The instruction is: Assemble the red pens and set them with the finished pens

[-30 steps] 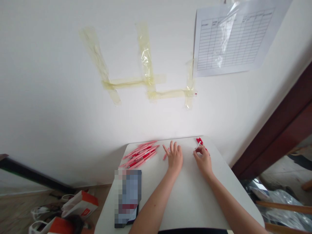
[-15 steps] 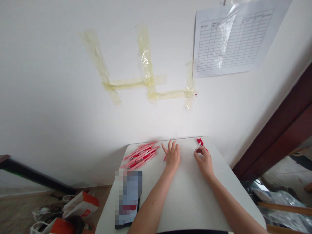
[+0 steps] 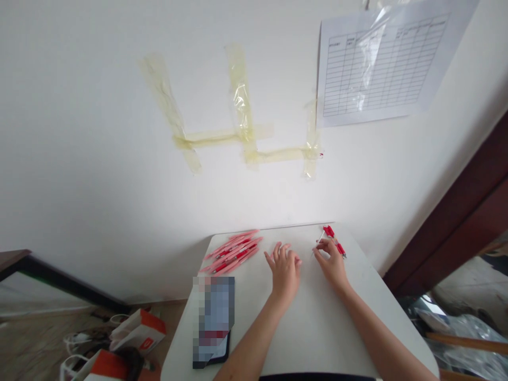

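My right hand [image 3: 332, 264] pinches a thin white pen refill [image 3: 320, 236] between thumb and fingertips, tilted up over the table. Just beyond and beside it lie several red pen parts [image 3: 329, 231], partly covered by the hand. To the left, my left hand [image 3: 284, 272] is curled with its outer fingers raised. A small bit of a pink pen barrel [image 3: 298, 261] shows at its thumb side; the rest is hidden in the hand. Farther left is a pile of pink and red pens [image 3: 232, 253], which neither hand touches.
The white table [image 3: 305, 328] stands against a white wall with yellowed tape [image 3: 240, 100] and a printed sheet [image 3: 381, 69]. A phone [image 3: 216, 317], partly pixelated, lies at the table's left edge. Paper bags [image 3: 138, 330] are on the floor at left, clear plastic [image 3: 468, 330] at right.
My left hand has shifted slightly right and closed in, with the pink piece now at its thumb side. My right hand stays nearly in place, and more red parts show beside it.
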Demonstrator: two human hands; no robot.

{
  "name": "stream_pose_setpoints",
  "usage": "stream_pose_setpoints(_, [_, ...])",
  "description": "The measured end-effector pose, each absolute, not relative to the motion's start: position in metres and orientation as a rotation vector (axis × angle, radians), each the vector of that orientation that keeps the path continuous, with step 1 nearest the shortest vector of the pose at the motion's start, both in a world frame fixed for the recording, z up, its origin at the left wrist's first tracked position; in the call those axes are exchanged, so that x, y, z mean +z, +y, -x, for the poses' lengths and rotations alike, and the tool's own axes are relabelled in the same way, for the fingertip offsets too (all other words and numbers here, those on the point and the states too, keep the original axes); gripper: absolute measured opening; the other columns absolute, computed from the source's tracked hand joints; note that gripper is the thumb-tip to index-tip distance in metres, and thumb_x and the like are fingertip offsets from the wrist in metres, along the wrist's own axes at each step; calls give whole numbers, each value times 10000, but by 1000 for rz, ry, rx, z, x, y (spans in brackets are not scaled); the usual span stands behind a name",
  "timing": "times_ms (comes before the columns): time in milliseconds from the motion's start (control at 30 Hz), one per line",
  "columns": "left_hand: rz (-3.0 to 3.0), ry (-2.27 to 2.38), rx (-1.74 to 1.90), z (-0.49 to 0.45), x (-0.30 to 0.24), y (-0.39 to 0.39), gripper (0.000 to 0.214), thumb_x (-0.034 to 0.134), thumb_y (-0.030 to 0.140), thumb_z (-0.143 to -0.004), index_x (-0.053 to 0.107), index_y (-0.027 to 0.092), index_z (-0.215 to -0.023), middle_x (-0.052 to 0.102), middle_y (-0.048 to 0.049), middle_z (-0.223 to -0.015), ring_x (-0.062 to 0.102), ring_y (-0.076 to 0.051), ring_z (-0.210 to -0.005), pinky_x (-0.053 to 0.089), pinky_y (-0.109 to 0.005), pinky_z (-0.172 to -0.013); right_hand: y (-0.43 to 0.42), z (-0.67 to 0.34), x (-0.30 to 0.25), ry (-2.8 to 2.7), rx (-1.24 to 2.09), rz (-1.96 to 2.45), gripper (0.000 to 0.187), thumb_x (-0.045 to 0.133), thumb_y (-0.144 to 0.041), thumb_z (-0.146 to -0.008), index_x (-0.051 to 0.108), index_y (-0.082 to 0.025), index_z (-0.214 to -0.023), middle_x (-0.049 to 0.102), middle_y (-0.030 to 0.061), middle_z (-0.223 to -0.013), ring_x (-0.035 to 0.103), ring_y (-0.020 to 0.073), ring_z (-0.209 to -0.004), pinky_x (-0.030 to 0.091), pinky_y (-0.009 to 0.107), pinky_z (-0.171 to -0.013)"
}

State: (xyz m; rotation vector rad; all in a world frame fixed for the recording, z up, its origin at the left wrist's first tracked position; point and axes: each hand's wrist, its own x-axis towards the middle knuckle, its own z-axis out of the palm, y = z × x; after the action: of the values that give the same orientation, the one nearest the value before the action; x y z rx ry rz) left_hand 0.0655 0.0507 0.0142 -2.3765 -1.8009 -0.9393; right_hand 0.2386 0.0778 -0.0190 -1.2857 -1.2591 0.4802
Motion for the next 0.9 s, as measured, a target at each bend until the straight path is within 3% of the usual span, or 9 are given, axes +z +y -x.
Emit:
stream_pose_setpoints(133, [2507, -1750, -962, -56, 7, 34, 82, 663, 220, -875, 631, 259, -939, 574, -48, -1389, 318, -312, -1492, 181, -792, -1148, 70, -233, -9, -1310, 561, 1242, 554, 628, -390, -833, 486, -229, -1344, 682, 10, -845, 678, 237, -877, 488, 490, -958])
stream_pose_setpoints(333, [2459, -1724, -1037, -40, 1, 36, 62, 680, 272, -872, 655, 252, -925, 607, -66, -1347, 384, -297, -1453, 213, -742, -1168, 64, -233, -1, -1375, 598, 1233, 639, 627, -368, -830, 448, -248, -1432, 696, 5, -850, 697, 241, -912, 480, 474, -979])
stream_pose_setpoints(667, [2367, -1831, -1041, -39, -8, 42, 68, 626, 174, -877, 640, 240, -893, 598, -68, -1359, 426, -301, -1408, 306, -724, -1123, 62, -226, -1, -1295, 690, 1200, 623, 703, -446, -808, 475, -239, -1349, 739, 35, -900, 699, 255, -973, 488, 475, -981])
stream_pose_setpoints(900, [2296, -1872, -969, -39, -16, 45, 140, 551, 122, -892, 634, 231, -918, 590, -86, -1364, 436, -301, -1402, 335, -721, -1110, 65, -227, -13, -1471, 468, 1355, 286, 603, -415, -863, 684, -263, -1091, 734, 70, -894, 628, 298, -1036, 479, 502, -963])
